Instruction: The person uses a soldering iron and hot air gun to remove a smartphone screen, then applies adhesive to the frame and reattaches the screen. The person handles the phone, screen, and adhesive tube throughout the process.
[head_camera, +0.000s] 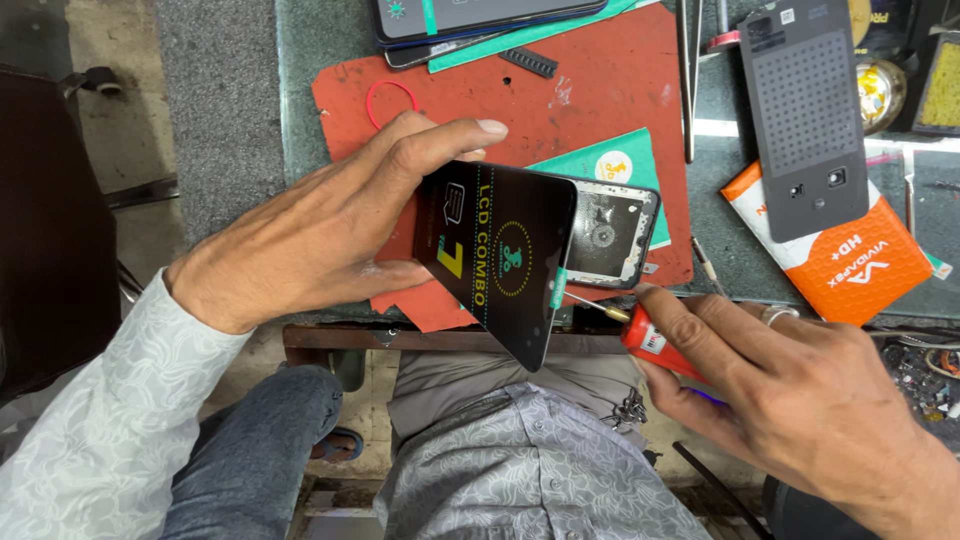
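At frame centre, my left hand (320, 235) clamps the replacement screen panel (510, 255) over the phone frame (615, 230); my right hand (790, 385) grips the red glue tube (650, 340), nozzle at the panel edge. Adhesive step; next demands a steady bead.

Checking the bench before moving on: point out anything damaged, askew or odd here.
The red work mat is scuffed, with a torn, ragged lower edge. The opened phone body lies bare under the tilted display panel in the left hand. Nothing spilled.
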